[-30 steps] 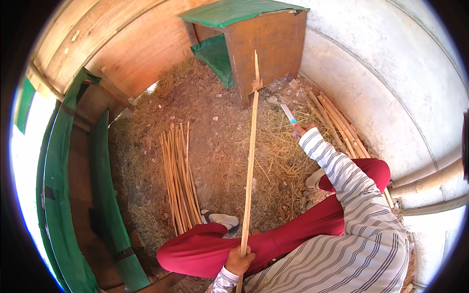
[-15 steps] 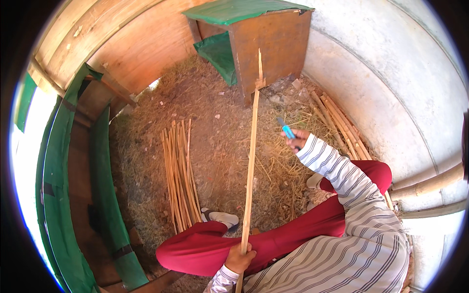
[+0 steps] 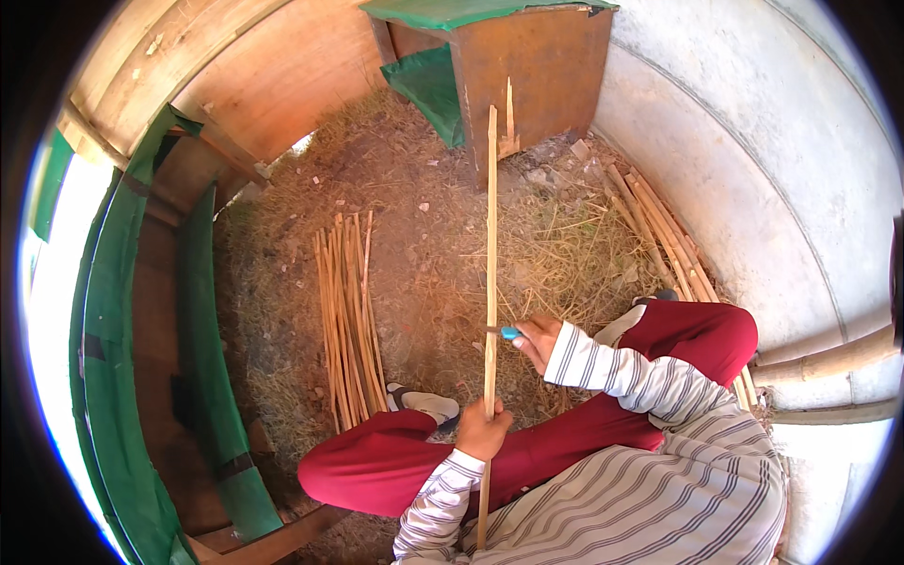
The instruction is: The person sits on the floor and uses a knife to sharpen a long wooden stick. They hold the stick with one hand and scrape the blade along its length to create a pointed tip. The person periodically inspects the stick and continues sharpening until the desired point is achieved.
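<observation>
A long, pale wooden strip (image 3: 492, 245), likely bamboo, stands nearly upright in the picture, running from my lap toward the brown cabinet. My left hand (image 3: 484, 429) is wrapped round its lower part, above my crossed legs. In my right hand (image 3: 539, 340) is a knife (image 3: 511, 332) with a light blue handle. Its dark blade lies across the strip, a little beyond my left hand. Whether the edge bites into the wood is too small to tell.
Several thin strips (image 3: 348, 320) lie bundled on the straw-strewn ground to the left. Thicker poles (image 3: 664, 231) rest along the pale right wall. A brown cabinet (image 3: 537, 85) with a green top stands ahead, a splintered wood piece (image 3: 509, 122) against it. Green-covered shelving (image 3: 212, 358) lines the left.
My right hand has brought the knife back and left onto the strip. My left hand has moved up and slightly right, and the strip's far end has come away from the splintered piece.
</observation>
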A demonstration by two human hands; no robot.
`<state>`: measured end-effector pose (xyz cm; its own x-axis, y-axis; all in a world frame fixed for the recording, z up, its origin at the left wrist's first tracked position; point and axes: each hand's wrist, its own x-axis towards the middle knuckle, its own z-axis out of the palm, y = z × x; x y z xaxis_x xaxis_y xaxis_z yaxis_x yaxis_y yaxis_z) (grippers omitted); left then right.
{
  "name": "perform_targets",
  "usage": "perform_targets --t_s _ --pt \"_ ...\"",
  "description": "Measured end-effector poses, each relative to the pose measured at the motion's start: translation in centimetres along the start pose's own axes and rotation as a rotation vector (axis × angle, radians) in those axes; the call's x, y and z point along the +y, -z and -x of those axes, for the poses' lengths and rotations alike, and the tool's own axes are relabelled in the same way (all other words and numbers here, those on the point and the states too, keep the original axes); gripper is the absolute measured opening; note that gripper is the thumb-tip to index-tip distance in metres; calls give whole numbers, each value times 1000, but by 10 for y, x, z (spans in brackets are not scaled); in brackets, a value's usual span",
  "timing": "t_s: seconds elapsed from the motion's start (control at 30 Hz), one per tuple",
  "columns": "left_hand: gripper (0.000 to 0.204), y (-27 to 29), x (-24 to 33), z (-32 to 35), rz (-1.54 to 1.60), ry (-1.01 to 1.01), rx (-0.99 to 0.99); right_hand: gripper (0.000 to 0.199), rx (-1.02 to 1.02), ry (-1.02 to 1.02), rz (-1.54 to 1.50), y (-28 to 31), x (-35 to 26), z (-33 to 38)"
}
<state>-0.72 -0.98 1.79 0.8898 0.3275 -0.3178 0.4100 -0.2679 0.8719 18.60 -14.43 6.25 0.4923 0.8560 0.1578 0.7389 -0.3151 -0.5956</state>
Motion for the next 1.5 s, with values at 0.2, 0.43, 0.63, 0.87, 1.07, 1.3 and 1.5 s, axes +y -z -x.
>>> perform_targets --t_s 0.2,0.43,0.63,0.87,1.07,1.3,1.5 --pt "10 -5 -11 -4 73 8 40 37 -43 83 16 3 -5 -1" --pt "12 -5 -13 -2 45 73 -10 39 -213 -68 -7 15 -13 0" --pt "12 -9 -23 1 -18 14 32 38 -141 -26 -23 6 -2 4" --pt "15 -10 -23 6 90 160 -66 39 -199 -290 -5 15 12 -18" --pt "15 -13 -21 13 41 164 -158 42 -146 -588 -19 7 54 -34" --pt "15 1 1 50 -26 73 -241 56 -175 -764 200 45 158 -57" --pt "17 14 11 74 -90 94 -272 56 -43 -861 243 40 166 -60"
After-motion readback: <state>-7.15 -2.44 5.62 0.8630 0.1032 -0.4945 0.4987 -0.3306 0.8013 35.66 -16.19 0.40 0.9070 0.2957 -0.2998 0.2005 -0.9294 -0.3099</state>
